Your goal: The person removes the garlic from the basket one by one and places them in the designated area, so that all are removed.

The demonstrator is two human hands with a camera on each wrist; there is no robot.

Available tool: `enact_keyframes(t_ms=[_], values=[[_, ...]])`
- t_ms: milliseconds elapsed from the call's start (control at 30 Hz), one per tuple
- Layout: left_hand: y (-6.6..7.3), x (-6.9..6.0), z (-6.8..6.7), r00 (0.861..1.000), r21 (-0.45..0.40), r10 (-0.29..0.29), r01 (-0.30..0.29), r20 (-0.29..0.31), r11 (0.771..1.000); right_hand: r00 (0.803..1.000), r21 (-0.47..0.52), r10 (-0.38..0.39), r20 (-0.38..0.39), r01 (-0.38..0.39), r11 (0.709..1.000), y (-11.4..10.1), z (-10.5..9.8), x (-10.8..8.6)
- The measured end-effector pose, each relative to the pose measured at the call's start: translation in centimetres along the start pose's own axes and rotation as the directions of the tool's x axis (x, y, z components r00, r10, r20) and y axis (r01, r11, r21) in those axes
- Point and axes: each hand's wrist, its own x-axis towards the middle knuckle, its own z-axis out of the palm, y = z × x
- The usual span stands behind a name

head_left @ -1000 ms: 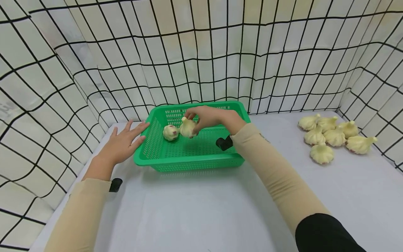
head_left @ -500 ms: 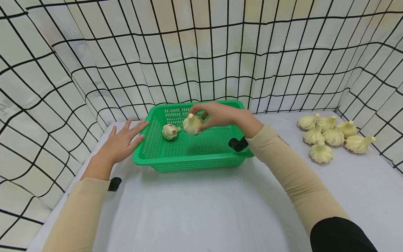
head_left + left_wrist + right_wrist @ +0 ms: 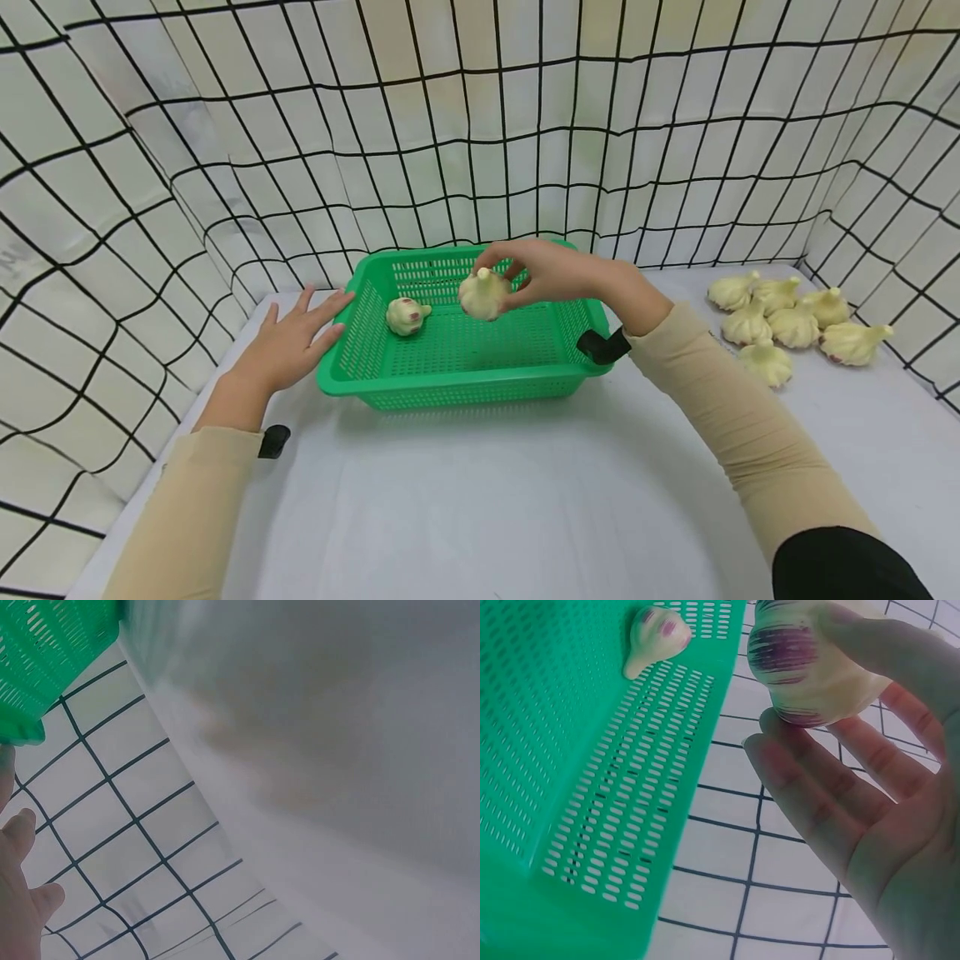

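Note:
My right hand (image 3: 543,271) pinches a garlic bulb (image 3: 483,296) by its sides, raised over the middle of the green basket (image 3: 465,392). In the right wrist view that bulb (image 3: 802,664) shows purple streaks between thumb and fingers. A second garlic bulb (image 3: 407,317) lies on the basket floor near its left end. My left hand (image 3: 288,346) has its fingers spread, with the fingertips touching the basket's left rim. The left wrist view catches only part of that hand (image 3: 19,847) beside the basket's edge (image 3: 22,731).
Several garlic bulbs (image 3: 795,321) sit in a cluster on the white tabletop (image 3: 450,500) at the right. White walls with a black grid net (image 3: 525,150) enclose the back and both sides.
My right hand has moved rightward with the garlic bulb, away from the bulb at the basket's left end. The left hand and the basket stay nearly where they were.

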Motion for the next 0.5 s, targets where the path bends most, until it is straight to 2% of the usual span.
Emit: enact_keyframes(t_ms=[367, 500], values=[[-0.1, 0.0, 0.1, 1.000, 0.004, -0.001, 0.001, 0.003, 1.000, 1.000, -0.015, 0.030, 0.009, -0.030, 0.999, -0.1, -0.4, -3.4], [-0.2, 0.0, 0.0, 1.000, 0.009, -0.001, 0.001, 0.000, 1.000, 1.000, -0.009, 0.026, -0.010, -0.026, 1.000, 0.4, -0.6, -4.6]])
